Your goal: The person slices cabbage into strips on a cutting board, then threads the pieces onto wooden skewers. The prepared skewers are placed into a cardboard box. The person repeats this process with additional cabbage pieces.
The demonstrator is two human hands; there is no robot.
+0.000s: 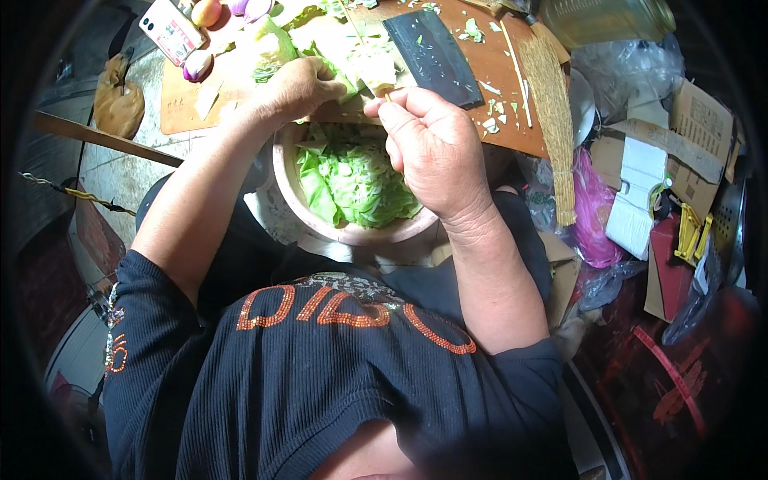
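Note:
My right hand [433,141] pinches one end of a thin wooden stick [387,98]. The stick appears to run through a pale cabbage piece [373,65] and out its far side. Curled fingers of my left hand [303,90] close on a green cabbage leaf [343,83]; its fingertips are partly hidden. A cut cabbage wedge [273,51] lies just beyond that hand. Right of the pale piece, a broad dark cleaver blade [433,57] rests flat with scraps on it. Below both hands, a pale basin [287,180] holds loose cabbage leaves [360,180].
The wooden board [180,114] bears a phone [172,31], red onions [198,65], a round onion [206,12] and thin sticks [517,75]. A straw brush [549,114] lies along its right edge. Further right are a glass jar [606,21], a pink bag [591,210] and cardboard [699,135].

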